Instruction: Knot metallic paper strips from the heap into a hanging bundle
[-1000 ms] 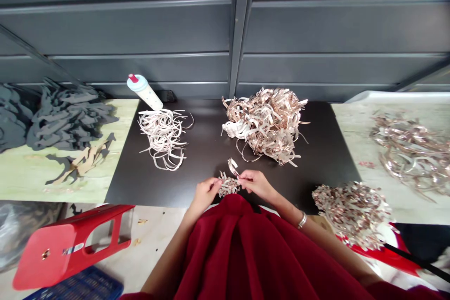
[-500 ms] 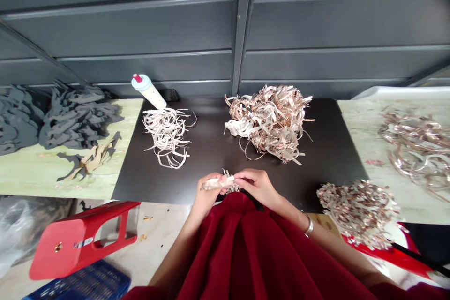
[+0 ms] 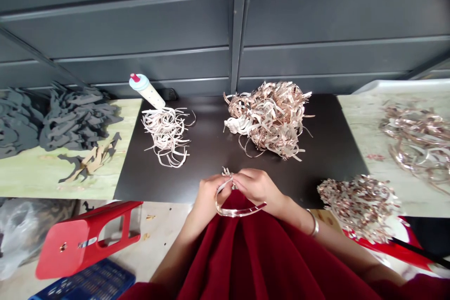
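My left hand (image 3: 210,193) and my right hand (image 3: 258,187) meet at the front edge of the dark board (image 3: 207,150). Both are closed, fingertips pinching a shiny rose-gold strip (image 3: 239,212) that curves below them over the red clothing. Small curled bits stick up between the fingertips. Beyond my left hand lies a loose bunch of pale strips (image 3: 167,133). A larger tangled heap of rose-gold strips (image 3: 276,119) sits beyond my right hand. To the right, a pile of short shiny pieces (image 3: 358,206) rests near the board's corner.
A bottle (image 3: 149,91) stands behind the pale strips. Dark cut-out shapes (image 3: 79,117) pile up at left, with tan ones (image 3: 94,159) in front. More strips (image 3: 422,136) lie at right. Below left are a red stool (image 3: 66,248) and a blue crate (image 3: 87,283).
The strip between my hands was bunched near my left fingers; now it hangs in a curved loop toward the right. My left fingers have closed in against my right. The view has shifted slightly.
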{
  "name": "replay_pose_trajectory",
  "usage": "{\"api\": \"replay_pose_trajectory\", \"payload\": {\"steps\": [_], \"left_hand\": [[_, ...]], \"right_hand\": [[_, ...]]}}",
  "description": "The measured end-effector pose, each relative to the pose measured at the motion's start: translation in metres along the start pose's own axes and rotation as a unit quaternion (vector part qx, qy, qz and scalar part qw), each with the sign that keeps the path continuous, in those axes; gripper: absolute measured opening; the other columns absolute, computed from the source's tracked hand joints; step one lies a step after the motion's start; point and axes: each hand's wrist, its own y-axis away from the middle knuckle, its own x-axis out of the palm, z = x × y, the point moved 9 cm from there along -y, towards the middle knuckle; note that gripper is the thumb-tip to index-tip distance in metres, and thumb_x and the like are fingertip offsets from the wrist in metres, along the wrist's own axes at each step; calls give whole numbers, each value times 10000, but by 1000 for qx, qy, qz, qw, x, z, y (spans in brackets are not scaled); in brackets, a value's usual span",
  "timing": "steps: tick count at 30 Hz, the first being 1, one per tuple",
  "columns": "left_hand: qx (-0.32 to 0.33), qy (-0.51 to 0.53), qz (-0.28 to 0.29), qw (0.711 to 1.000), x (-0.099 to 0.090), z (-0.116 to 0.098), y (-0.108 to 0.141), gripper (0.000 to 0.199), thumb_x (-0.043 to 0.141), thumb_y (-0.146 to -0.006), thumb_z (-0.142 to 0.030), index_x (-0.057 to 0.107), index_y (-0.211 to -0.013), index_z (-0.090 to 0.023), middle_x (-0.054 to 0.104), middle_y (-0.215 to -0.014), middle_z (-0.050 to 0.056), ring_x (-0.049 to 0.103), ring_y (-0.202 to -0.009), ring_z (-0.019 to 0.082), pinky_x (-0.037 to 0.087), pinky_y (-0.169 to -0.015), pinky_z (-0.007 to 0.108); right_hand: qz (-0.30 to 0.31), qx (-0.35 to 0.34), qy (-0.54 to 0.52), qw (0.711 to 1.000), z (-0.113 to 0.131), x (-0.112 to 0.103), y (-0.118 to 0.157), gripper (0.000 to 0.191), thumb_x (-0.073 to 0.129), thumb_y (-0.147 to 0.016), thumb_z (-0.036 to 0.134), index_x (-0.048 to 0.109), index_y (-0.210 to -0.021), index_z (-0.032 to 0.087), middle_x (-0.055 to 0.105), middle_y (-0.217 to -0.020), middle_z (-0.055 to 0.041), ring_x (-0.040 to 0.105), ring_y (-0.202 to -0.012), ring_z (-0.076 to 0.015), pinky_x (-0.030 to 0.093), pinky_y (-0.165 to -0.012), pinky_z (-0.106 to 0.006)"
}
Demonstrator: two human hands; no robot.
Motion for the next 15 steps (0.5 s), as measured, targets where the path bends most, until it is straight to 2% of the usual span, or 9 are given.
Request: {"api": "replay_pose_trajectory", "payload": {"steps": [5,9,15], "left_hand": [[9,-11,5,1000,0,-8,0,293,500,-895,-252,702,-700,-169,667,-633,18,570,-539,113,417,-567,205],[-17,2,5,1000,2,-2,1,301,510,-883,-248,695,-661,-164,637,-584,6,555,-520,110,397,-537,199],[-93,63,-11,994,2,6,5,264,513,-878,-255,712,-731,-163,691,-657,15,621,-591,137,431,-575,208]], "right_hand": [[-22,-35,33,999,3,-1,-5,337,423,-914,151,532,-596,168,488,-579,-3,402,-521,-114,271,-542,-263],[-48,-18,1,999,-3,-5,-7,333,436,-878,136,528,-560,171,467,-555,2,377,-511,-116,249,-528,-270],[-15,-16,-67,998,-6,-9,-3,307,403,-941,164,624,-728,171,560,-635,-9,477,-554,-106,329,-550,-220]]}}
